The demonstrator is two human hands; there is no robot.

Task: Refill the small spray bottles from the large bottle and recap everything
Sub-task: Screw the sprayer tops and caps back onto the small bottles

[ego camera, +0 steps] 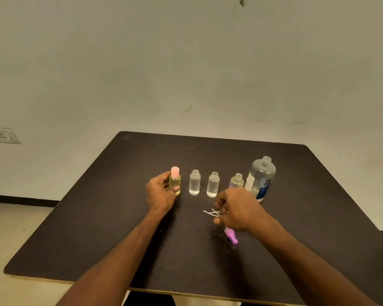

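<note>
On the dark table [119, 228] stands a row of small bottles. My left hand [161, 193] grips the leftmost one, a yellowish bottle with a pink cap [175, 181], upright on the table. Two clear uncapped bottles [194, 183] [213, 185] stand to its right, then a tinted uncapped bottle [236, 180]. The large bottle [260, 177] stands uncapped at the right end. My right hand [237, 210] hovers with curled fingers over loose spray heads whose white tubes [211, 213] stick out to the left. A purple spray head [230, 236] lies under the wrist.
The table's near edge runs close to my body and its back edge meets a pale wall. A wall socket [2, 135] sits at the far left. Bare tabletop lies to the left of the bottles and in front of my arms.
</note>
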